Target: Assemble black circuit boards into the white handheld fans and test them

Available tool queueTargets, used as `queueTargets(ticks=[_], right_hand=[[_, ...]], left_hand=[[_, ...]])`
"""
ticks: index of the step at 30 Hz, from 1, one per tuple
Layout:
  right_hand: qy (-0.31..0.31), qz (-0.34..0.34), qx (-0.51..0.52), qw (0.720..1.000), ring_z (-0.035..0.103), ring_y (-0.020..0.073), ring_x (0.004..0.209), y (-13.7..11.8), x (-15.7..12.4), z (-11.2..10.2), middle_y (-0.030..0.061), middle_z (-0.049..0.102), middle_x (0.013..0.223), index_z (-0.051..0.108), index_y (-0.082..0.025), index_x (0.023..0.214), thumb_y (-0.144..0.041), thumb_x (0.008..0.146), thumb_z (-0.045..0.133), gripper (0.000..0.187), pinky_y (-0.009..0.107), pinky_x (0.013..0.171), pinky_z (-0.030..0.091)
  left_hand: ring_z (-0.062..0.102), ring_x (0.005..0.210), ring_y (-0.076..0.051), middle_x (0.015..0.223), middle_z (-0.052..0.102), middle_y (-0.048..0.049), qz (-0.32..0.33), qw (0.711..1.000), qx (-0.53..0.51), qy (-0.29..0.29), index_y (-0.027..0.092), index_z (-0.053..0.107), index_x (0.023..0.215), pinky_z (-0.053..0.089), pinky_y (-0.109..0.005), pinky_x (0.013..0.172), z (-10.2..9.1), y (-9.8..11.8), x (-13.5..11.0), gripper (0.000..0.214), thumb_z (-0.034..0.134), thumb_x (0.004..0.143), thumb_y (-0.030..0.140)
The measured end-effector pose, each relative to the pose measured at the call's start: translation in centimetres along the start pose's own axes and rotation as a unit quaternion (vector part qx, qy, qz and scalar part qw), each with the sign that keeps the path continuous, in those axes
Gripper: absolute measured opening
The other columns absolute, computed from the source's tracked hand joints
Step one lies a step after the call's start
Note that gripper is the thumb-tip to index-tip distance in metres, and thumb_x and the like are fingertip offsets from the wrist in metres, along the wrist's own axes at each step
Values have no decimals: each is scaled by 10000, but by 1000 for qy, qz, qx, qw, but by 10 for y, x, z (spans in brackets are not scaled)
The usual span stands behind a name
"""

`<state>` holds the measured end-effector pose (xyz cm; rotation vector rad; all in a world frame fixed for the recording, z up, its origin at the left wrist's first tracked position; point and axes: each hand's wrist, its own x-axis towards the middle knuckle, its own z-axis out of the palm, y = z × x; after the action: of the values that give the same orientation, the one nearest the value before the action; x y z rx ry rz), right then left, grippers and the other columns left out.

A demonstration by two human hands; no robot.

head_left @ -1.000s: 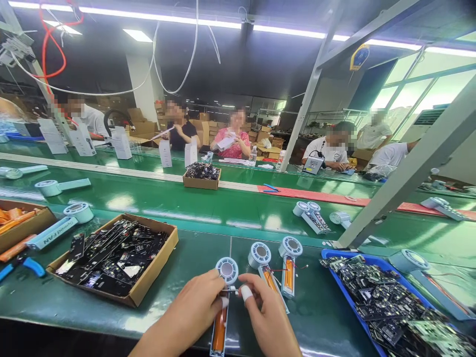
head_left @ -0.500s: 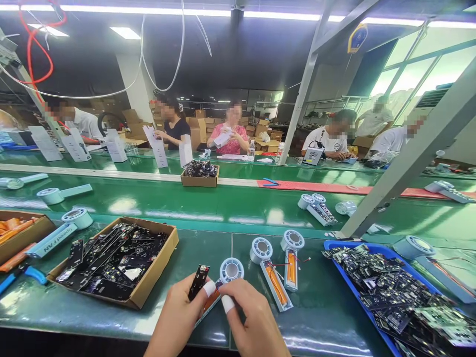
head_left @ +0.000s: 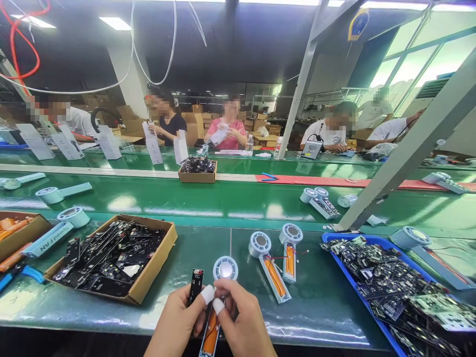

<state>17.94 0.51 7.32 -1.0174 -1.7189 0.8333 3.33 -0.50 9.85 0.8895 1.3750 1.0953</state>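
Note:
My left hand (head_left: 182, 315) is closed round a narrow black circuit board (head_left: 196, 285), which stands up between thumb and fingers. Close against it, my right hand (head_left: 241, 312) has its thumb and fingers pinched together; what lies between them is too small to make out. White covers wrap both thumb tips. Under my hands lies a light blue handheld fan (head_left: 225, 269), its round head beyond my fingers. Its open handle points toward me and shows an orange battery (head_left: 211, 333) with dark wires; my fingers hide the neck.
Two more open fans (head_left: 260, 244) with orange batteries lie to the right. A cardboard box (head_left: 154, 270) of black boards stands left, a blue tray (head_left: 366, 302) of boards right. A slanted metal post (head_left: 394, 163) rises at right. Co-workers sit across the green conveyor (head_left: 178, 201).
The fan's handle has swung to point more directly toward me, showing more of the battery. The board in my left hand is more upright, and my hands have drawn closer together.

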Motion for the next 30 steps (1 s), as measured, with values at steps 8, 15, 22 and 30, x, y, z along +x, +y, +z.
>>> queueTargets(ticks=[8,15,22,30], right_hand=[[-16,-34,-55,998,589,126,698,-6,-1,-8,-11,655,836,647,-222,1020,-23,769,565,331,199,628,450],[-4,-84,-111,990,615,171,844,3,-4,-10,27,660,923,651,-229,988,11,845,488,324,249,746,484],[36,-155,-179,971,562,192,769,-8,2,-13,44,632,867,649,-207,961,-15,852,484,275,281,670,441],[37,-205,-288,935,474,187,672,-17,9,-12,46,578,768,563,-195,770,-61,899,429,229,303,604,341]], left_hand=[[291,348,-46,354,410,80,-50,995,-88,-18,190,506,568,233,-186,389,7,-16,7,578,774,598,701],[435,448,-80,532,519,54,-66,986,-153,-24,181,589,721,351,-186,413,7,-20,-6,521,767,662,667],[612,625,-169,708,645,-10,90,995,28,-26,183,682,949,512,-253,542,-6,-29,-15,543,605,802,701],[610,519,-184,601,672,-14,167,971,164,38,213,691,1077,496,-252,530,1,-35,-23,509,471,906,639]])
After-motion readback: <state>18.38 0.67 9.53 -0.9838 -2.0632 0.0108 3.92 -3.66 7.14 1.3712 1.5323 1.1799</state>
